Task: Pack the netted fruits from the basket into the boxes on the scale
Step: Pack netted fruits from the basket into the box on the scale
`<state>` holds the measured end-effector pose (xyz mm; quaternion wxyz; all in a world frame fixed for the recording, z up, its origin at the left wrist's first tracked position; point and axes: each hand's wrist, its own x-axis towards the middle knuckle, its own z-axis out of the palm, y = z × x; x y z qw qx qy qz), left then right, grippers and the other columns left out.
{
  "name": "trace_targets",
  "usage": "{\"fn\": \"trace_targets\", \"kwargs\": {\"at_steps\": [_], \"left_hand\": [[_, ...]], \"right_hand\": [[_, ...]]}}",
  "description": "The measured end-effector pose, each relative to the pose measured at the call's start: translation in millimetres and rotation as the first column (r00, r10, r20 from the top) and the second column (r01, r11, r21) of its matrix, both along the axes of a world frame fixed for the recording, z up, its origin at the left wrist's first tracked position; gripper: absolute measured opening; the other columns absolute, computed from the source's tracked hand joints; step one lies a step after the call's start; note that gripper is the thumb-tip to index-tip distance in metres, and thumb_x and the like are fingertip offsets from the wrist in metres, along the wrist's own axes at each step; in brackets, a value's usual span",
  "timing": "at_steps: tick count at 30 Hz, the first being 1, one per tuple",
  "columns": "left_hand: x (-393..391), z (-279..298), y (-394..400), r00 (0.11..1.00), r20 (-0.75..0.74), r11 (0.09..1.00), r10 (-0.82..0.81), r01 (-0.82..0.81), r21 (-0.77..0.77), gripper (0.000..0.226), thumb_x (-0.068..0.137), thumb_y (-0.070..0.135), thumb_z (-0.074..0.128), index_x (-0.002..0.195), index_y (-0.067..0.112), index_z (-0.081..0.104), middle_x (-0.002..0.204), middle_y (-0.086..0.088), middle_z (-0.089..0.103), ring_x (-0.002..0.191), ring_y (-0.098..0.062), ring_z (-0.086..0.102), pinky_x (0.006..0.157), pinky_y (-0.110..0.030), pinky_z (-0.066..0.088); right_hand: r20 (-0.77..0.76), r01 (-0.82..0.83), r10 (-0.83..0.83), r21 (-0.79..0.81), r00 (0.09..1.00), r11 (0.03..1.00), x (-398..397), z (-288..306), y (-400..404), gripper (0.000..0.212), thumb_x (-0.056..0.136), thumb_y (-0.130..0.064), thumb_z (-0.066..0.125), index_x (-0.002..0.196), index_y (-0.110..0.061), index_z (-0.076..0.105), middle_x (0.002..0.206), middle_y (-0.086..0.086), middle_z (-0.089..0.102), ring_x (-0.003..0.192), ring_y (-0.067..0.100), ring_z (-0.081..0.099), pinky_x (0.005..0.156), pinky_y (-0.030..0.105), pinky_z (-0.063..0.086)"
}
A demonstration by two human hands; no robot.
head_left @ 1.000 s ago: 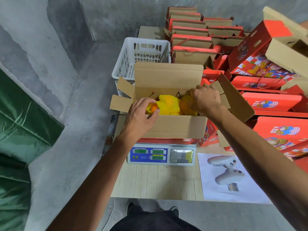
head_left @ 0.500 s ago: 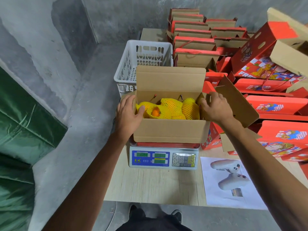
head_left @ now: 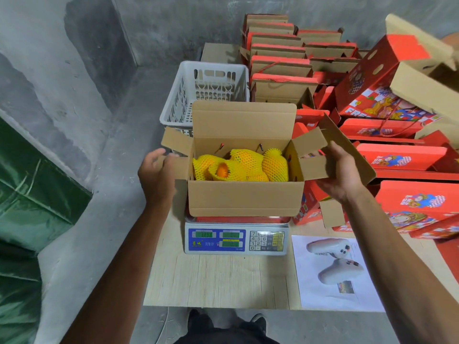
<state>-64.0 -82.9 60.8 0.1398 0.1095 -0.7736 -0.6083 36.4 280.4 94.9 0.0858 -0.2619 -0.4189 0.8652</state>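
Note:
An open brown cardboard box [head_left: 242, 197] stands on the digital scale [head_left: 236, 240]. Inside lie several fruits in yellow foam netting [head_left: 248, 165]; one shows orange skin through its net. My left hand [head_left: 156, 177] is at the box's left side with its fingers curled round the lower left side flap. My right hand [head_left: 344, 175] holds the right side flap, fingers behind it and the thumb up. The white plastic basket [head_left: 173, 108] stands behind the box; what is in it is hidden.
The scale sits on a pale wooden table [head_left: 218, 279], with a printed sheet showing game controllers [head_left: 332, 271] to its right. Stacks of red gift boxes [head_left: 407, 157] fill the right and back. A green tarp [head_left: 37, 189] and concrete floor lie to the left.
Both hands have come out of the box, away from the fruits, and moved outward to the side flaps. The flaps now stand spread open.

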Motion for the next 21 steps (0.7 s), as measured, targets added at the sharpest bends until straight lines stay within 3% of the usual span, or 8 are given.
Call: {"fn": "trace_targets", "kwargs": {"at_steps": [3, 5, 8, 11, 13, 17, 19, 21], "left_hand": [[2, 8, 4, 1.000, 0.002, 0.957, -0.017, 0.016, 0.291, 0.039, 0.089, 0.042, 0.066, 0.122, 0.023, 0.069, 0.097, 0.015, 0.072, 0.093, -0.003, 0.071, 0.069, -0.023, 0.059], [3, 4, 5, 0.997, 0.042, 0.898, -0.070, 0.044, 0.438, 0.046, 0.088, 0.057, 0.058, 0.115, 0.022, 0.070, 0.095, 0.008, 0.075, 0.096, -0.012, 0.074, 0.073, -0.029, 0.061], [4, -4, 6, 0.977, 0.056, 0.782, -0.204, 0.128, 0.610, 0.061, 0.095, 0.066, 0.040, 0.123, 0.019, 0.066, 0.113, -0.008, 0.075, 0.108, -0.020, 0.072, 0.088, -0.036, 0.059], [3, -10, 14, 0.975, 0.120, 0.798, -0.188, 0.080, 0.597, 0.034, 0.108, 0.045, 0.039, 0.119, 0.025, 0.064, 0.121, -0.007, 0.072, 0.115, -0.022, 0.069, 0.088, -0.033, 0.056], [3, -14, 21, 0.969, 0.113, 0.843, -0.220, 0.131, 0.522, 0.026, 0.108, 0.033, 0.042, 0.123, 0.029, 0.064, 0.121, 0.001, 0.072, 0.119, -0.019, 0.066, 0.090, -0.031, 0.053], [5, -18, 30, 0.935, 0.076, 0.891, -0.346, 0.302, 0.339, 0.042, 0.099, 0.048, 0.041, 0.137, 0.041, 0.059, 0.134, 0.016, 0.065, 0.115, 0.004, 0.061, 0.094, -0.022, 0.048], [3, -20, 32, 0.912, 0.138, 0.874, -0.388, 0.316, 0.368, 0.037, 0.094, 0.058, 0.045, 0.124, 0.049, 0.065, 0.119, 0.027, 0.069, 0.106, 0.011, 0.062, 0.088, -0.022, 0.049], [-3, -30, 31, 0.893, 0.215, 0.855, -0.395, 0.272, 0.442, 0.032, 0.102, 0.060, 0.037, 0.115, 0.045, 0.063, 0.093, 0.027, 0.075, 0.098, -0.005, 0.070, 0.076, -0.027, 0.055]], "right_hand": [[-0.191, -0.027, -0.038, -0.327, 0.981, 0.945, 1, -5, 1, 0.065, 0.103, -0.056, 0.040, 0.148, -0.012, 0.053, 0.148, 0.020, 0.055, 0.136, 0.035, 0.055, 0.115, 0.046, 0.041], [-0.259, -0.066, -0.035, -0.371, 0.965, 0.926, -1, -9, -1, 0.069, 0.103, -0.061, 0.035, 0.150, -0.014, 0.051, 0.152, 0.020, 0.051, 0.140, 0.036, 0.050, 0.114, 0.048, 0.040], [-0.266, -0.047, -0.043, -0.322, 0.963, 0.945, -4, -16, -10, 0.070, 0.102, -0.064, 0.031, 0.150, -0.018, 0.052, 0.152, 0.012, 0.053, 0.138, 0.025, 0.052, 0.117, 0.038, 0.034], [-0.207, -0.038, 0.027, -0.050, 0.978, 0.998, -9, -24, -25, 0.054, 0.101, -0.055, 0.048, 0.133, -0.016, 0.066, 0.115, 0.007, 0.065, 0.101, 0.018, 0.062, 0.095, 0.030, 0.046], [-0.098, -0.079, 0.100, 0.201, 0.990, 0.976, -14, -27, -38, 0.042, 0.098, -0.052, 0.058, 0.122, -0.018, 0.068, 0.106, 0.008, 0.071, 0.094, 0.020, 0.069, 0.081, 0.036, 0.056], [-0.062, -0.145, 0.180, 0.368, 0.982, 0.919, -17, -36, -45, 0.046, 0.108, -0.051, 0.041, 0.149, -0.033, 0.051, 0.145, -0.003, 0.061, 0.134, 0.016, 0.057, 0.107, 0.038, 0.050], [-0.051, -0.131, 0.161, 0.367, 0.986, 0.921, -17, -41, -46, 0.048, 0.108, -0.050, 0.040, 0.151, -0.031, 0.048, 0.147, -0.001, 0.059, 0.137, 0.018, 0.055, 0.115, 0.045, 0.042], [0.000, -0.102, 0.107, 0.293, 0.994, 0.951, -16, -47, -47, 0.052, 0.105, -0.052, 0.046, 0.149, -0.024, 0.052, 0.142, 0.008, 0.062, 0.132, 0.027, 0.059, 0.116, 0.053, 0.042]]}}
